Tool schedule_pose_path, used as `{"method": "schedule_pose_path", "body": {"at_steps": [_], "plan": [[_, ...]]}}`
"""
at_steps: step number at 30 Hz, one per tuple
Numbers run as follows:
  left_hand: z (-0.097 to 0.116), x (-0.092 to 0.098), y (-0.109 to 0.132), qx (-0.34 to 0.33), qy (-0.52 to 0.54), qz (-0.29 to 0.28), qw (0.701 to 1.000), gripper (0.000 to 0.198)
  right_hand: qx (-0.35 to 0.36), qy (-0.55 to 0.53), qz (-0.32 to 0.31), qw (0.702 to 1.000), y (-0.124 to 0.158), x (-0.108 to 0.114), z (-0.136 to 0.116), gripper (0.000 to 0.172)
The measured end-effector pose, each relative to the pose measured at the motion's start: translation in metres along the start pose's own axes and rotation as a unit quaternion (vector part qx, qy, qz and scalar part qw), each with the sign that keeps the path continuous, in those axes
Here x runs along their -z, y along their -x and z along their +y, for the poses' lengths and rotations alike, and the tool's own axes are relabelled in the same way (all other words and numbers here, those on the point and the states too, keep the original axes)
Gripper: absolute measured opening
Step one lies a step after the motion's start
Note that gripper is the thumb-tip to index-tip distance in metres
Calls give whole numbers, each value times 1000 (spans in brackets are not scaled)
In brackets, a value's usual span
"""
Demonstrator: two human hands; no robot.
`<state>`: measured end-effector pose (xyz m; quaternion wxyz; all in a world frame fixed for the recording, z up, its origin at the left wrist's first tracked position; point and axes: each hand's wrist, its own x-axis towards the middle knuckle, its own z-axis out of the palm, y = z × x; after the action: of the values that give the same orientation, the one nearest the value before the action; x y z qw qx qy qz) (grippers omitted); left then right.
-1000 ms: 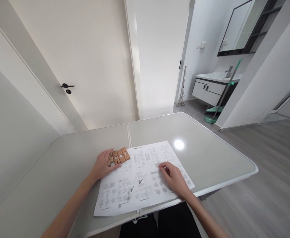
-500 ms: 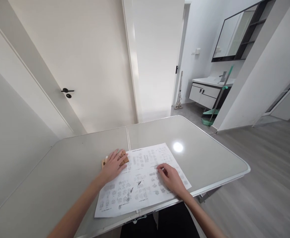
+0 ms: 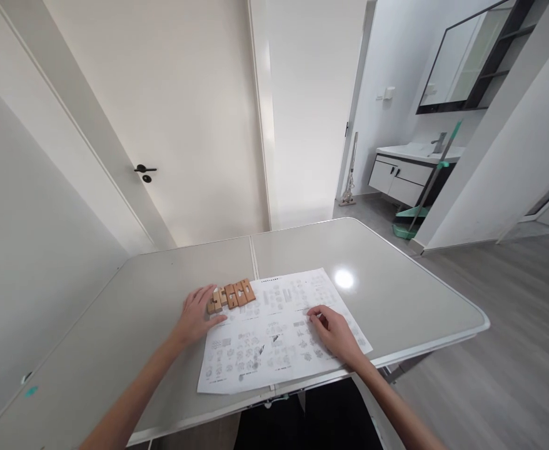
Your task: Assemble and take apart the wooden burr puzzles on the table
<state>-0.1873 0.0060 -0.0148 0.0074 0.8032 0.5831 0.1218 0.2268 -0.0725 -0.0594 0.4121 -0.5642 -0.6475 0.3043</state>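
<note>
Several flat wooden puzzle pieces (image 3: 236,294) with cut-out notches lie side by side in a slanted row, partly over the upper left corner of a printed sheet (image 3: 256,347). At the left end of that row is my left hand (image 3: 197,315), its thumb and fingers apart. The fingertips are close against the end piece; whether they press on it I cannot tell. On the right part of the sheet rests my right hand (image 3: 333,334), fingers loosely curled in, with nothing visible in them. Rows of small grey figures cover the paper.
The grey folding table (image 3: 316,244) has a centre seam and a pale metal rim. Behind it stands a white door with a black handle (image 3: 145,169). A washbasin cabinet (image 3: 403,172), a mop (image 3: 351,172) and a green dustpan (image 3: 406,230) are at the back right.
My left hand has slid left off the wooden pieces, uncovering the row. My right hand keeps its place on the sheet. The whole view has shifted slightly.
</note>
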Motion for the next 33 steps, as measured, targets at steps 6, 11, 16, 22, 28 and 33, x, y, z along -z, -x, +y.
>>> {"method": "schedule_pose_path", "body": {"at_steps": [6,11,16,22,28,33], "plan": [[-8,2,-24,14,44,-46,998,87,-7,9,-10,1000,0,0,-2,32],[-19,15,-40,12,74,-104,992,87,-17,8,-15,1000,-2,-2,-2,34],[-18,17,-44,9,99,-109,989,76,-28,10,-16,999,-3,-4,0,37],[-22,11,-37,23,116,-85,989,66,-41,8,-23,999,-3,-4,0,36],[-19,4,-29,24,126,-64,990,59,-46,-1,-28,999,-5,-1,-2,41],[-13,1,-26,36,126,-41,991,57,-48,-6,-29,998,-6,3,-5,38]]}}
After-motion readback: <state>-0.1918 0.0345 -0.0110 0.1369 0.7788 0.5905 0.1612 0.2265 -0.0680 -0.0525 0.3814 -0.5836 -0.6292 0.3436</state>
